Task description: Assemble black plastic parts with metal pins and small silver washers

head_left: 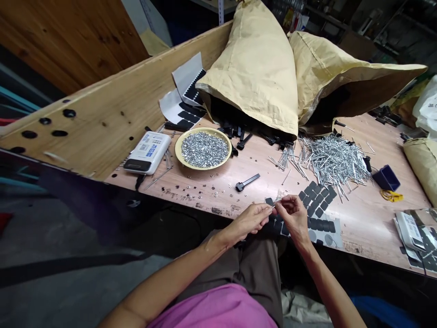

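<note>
My left hand (253,217) and my right hand (294,214) meet at the table's front edge, their fingertips pinched together. Between them is a tiny pale thing, too small to name. Under and beside my right hand lies a sheet of black stickers (321,225), partly covered by it. A single black pad (269,201) shows just beyond the fingertips. A black plastic part (247,182) with a long stem and squarish head lies on the table past my left hand. Farther left stands a yellow bowl (179,157) full of small metal washers or nuts.
A heap of metal pins (336,159) lies at the right, beside a dark blue box (386,177). Two paper sacks (256,68) lie at the back, black parts spilling out. A white device (147,152) sits left, near a wooden side board (112,100).
</note>
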`<state>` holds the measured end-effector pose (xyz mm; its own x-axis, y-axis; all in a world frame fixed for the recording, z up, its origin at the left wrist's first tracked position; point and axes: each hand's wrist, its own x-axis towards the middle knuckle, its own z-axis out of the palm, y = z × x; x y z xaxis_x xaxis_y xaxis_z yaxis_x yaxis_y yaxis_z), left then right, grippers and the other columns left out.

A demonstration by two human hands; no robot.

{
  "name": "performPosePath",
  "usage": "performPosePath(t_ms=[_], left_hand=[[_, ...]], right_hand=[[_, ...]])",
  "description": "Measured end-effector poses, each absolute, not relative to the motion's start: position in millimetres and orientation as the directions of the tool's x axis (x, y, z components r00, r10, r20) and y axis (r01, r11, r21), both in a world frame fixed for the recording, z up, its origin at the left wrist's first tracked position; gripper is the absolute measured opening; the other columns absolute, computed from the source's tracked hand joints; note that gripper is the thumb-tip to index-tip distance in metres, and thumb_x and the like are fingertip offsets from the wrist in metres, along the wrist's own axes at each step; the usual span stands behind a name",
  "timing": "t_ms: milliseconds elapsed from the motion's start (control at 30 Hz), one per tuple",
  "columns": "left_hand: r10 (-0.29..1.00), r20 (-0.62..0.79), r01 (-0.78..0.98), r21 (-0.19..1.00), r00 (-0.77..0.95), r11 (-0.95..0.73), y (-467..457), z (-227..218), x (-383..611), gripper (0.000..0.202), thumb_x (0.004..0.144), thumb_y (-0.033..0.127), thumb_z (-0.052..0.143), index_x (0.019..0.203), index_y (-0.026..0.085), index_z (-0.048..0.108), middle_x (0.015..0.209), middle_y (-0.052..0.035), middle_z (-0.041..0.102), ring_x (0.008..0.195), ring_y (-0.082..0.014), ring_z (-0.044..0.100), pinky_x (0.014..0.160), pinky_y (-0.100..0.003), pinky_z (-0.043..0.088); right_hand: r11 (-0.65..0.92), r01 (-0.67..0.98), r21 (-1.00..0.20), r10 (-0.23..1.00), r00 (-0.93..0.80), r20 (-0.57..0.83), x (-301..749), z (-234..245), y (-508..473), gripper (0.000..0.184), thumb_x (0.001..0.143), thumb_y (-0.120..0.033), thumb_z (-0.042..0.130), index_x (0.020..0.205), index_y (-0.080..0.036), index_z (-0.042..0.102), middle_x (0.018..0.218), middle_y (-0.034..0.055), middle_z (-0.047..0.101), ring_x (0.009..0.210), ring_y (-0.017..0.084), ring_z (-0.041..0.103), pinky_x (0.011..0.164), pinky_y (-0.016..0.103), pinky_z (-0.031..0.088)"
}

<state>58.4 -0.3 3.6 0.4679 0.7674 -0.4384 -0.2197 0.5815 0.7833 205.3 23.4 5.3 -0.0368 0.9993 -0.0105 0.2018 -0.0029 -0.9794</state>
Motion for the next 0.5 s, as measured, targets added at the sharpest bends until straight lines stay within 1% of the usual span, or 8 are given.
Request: performPosePath(t_ms=[100, 200, 300, 400, 500], left_hand=[[0.772, -0.430, -0.201, 0.799, 0.468, 0.567, 0, 3, 60, 0.041, 0.078, 0.056, 0.050, 0.088, 0.016, 0.053, 0.052, 0.0105, 0.032, 0.036, -0.0016, 0.016, 0.037, -0.017, 0.007], [0.777, -0.430, -0.196, 0.804, 0.459, 0.561, 0, 1, 61, 0.042, 0.076, 0.059, 0.052, 0.078, 0.017, 0.048, 0.052, 0.0107, 0.032, 0.036, -0.0012, 0.016, 0.036, -0.017, 0.006], [0.784, -0.424, -0.201, 0.808, 0.453, 0.554, -2, -1, 62, 0.044, 0.073, 0.062, 0.053, 0.075, 0.018, 0.045, 0.052, 0.0108, 0.033, 0.036, -0.0010, 0.016, 0.036, -0.016, 0.006], [0.786, -0.430, -0.193, 0.810, 0.445, 0.553, -3, -1, 62, 0.044, 0.073, 0.060, 0.053, 0.086, 0.019, 0.050, 0.050, 0.0115, 0.032, 0.035, -0.0019, 0.016, 0.035, -0.016, 0.006], [0.786, -0.446, -0.168, 0.815, 0.428, 0.554, -4, 2, 61, 0.044, 0.075, 0.057, 0.053, 0.098, 0.018, 0.052, 0.049, 0.0118, 0.032, 0.036, -0.0028, 0.018, 0.036, -0.016, 0.007]], right_hand=[[0.013, 0.180, -0.984, 0.999, -0.050, 0.004, 206, 4, 21, 0.028, 0.068, -0.037, 0.070, 0.078, -0.023, 0.049, 0.066, -0.0026, 0.064, 0.054, 0.015, 0.065, 0.057, 0.029, 0.058], [0.049, 0.178, -0.983, 0.997, -0.074, 0.037, 208, 2, 19, 0.025, 0.070, -0.035, 0.069, 0.078, -0.023, 0.049, 0.067, -0.0025, 0.064, 0.057, 0.016, 0.067, 0.059, 0.030, 0.059], [0.126, 0.239, -0.963, 0.987, -0.127, 0.098, 213, 3, 17, 0.016, 0.074, -0.031, 0.064, 0.081, -0.023, 0.052, 0.071, -0.0013, 0.066, 0.059, 0.015, 0.067, 0.062, 0.030, 0.059], [0.248, 0.353, -0.902, 0.957, -0.233, 0.172, 218, 7, 15, 0.007, 0.079, -0.025, 0.057, 0.085, -0.023, 0.055, 0.077, 0.0006, 0.068, 0.067, 0.016, 0.069, 0.067, 0.030, 0.058], [0.329, 0.414, -0.849, 0.928, -0.309, 0.209, 224, 10, 17, 0.007, 0.079, -0.023, 0.058, 0.086, -0.023, 0.057, 0.079, 0.0014, 0.069, 0.073, 0.017, 0.069, 0.069, 0.029, 0.057]])
